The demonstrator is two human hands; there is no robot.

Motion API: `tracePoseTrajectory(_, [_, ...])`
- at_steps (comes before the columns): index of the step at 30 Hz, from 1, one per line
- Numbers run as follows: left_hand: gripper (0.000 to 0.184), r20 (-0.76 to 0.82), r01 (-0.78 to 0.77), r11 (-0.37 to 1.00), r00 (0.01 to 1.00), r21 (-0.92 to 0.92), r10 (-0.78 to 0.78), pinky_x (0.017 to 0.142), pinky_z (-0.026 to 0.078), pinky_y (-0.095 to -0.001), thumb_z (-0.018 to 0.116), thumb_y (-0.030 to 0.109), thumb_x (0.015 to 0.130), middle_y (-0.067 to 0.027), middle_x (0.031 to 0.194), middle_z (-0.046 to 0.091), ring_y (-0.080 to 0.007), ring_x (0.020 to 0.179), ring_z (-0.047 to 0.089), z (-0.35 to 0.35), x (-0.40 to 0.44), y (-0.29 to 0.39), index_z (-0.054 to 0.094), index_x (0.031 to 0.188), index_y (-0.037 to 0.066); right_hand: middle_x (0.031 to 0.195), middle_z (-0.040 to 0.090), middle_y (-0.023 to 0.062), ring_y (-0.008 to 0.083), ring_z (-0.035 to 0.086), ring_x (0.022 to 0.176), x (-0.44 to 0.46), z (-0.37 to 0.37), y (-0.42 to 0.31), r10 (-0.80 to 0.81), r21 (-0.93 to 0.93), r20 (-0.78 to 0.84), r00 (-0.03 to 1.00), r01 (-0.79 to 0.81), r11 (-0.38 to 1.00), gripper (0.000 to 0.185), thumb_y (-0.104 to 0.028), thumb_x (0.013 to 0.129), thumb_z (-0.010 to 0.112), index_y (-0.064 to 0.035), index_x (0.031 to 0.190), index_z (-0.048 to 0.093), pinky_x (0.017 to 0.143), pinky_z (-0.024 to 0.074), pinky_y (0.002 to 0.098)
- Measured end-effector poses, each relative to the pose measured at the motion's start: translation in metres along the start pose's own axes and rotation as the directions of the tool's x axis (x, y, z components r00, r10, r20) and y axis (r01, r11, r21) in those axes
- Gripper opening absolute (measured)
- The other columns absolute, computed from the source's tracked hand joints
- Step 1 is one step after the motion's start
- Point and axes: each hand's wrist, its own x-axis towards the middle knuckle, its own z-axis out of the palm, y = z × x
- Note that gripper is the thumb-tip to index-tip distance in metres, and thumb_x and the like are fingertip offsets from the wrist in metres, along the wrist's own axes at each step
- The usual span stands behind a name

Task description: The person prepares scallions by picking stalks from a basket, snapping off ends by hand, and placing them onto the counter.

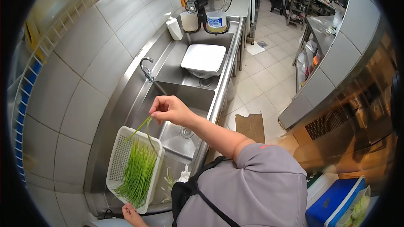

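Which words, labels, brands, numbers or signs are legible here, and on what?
None reads for certain.
Tub: blue-and-white label, too small to read.
Green panel: pale lettering, too small and partly hidden.
Shirt: red mark near the sleeve, unreadable.
Blue box: dark mark, too blurred.

The person wears a plain grey shirt (pixel 256 189) with a seam across the shoulder and a short, loose sleeve (pixel 252 155) bearing a small reddish mark (pixel 264 146). Black apron cloth (pixel 182 195) shows at the left of it, and a thin black strap (pixel 216 204) runs slantwise over the grey. The right hand (pixel 167 109) and left hand (pixel 131 215) are bare.
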Motion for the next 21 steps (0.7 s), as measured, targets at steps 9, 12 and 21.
tracePoseTrajectory(9, [0.022, 0.033, -0.021, 0.999, 0.999, 0.039, 0.019, 0.040, 0.022, -0.0180, 0.049, 0.023, 0.092, 0.0046, 0.056, 0.038, -0.0014, 0.047, 0.030, 0.007, 0.004, -0.003, 0.050, 0.079, 0.006, 0.073, 0.058, 0.0023, 0.0077, 0.056, 0.059, 0.003, 0.000, 0.017, 0.020, 0.004, 0.054, 0.998, -0.021, 1.000, 0.006, -0.005, 0.076, 0.062, -0.0018, 0.079, 0.057, 0.054, 0.0442, 0.0208])
tracePoseTrajectory(12, [0.022, 0.034, 0.000, 0.997, 0.999, 0.071, -0.003, 0.041, 0.022, -0.0180, 0.047, 0.023, 0.093, 0.0045, 0.057, 0.038, -0.0015, 0.048, 0.030, 0.005, 0.004, -0.005, 0.049, 0.079, 0.006, 0.072, 0.058, 0.0031, 0.0084, 0.056, 0.058, 0.003, 0.001, 0.016, 0.035, 0.002, 0.046, 0.998, -0.035, 0.999, 0.007, -0.004, 0.076, 0.061, -0.0007, 0.079, 0.057, 0.053, 0.0445, 0.0214])
tracePoseTrajectory(21, [0.022, -0.012, -0.039, 0.989, 0.999, 0.141, 0.041, 0.064, 0.042, -0.0285, 0.053, 0.014, 0.089, -0.0108, 0.076, 0.056, -0.0169, 0.069, 0.049, 0.008, -0.022, 0.041, 0.054, 0.093, -0.008, 0.070, 0.057, 0.0044, 0.0096, 0.056, 0.057, 0.005, 0.005, 0.024, 0.048, 0.033, 0.047, 0.998, -0.050, 0.998, 0.007, -0.002, 0.073, 0.060, 0.0013, 0.078, 0.056, 0.052, 0.0462, 0.0224])
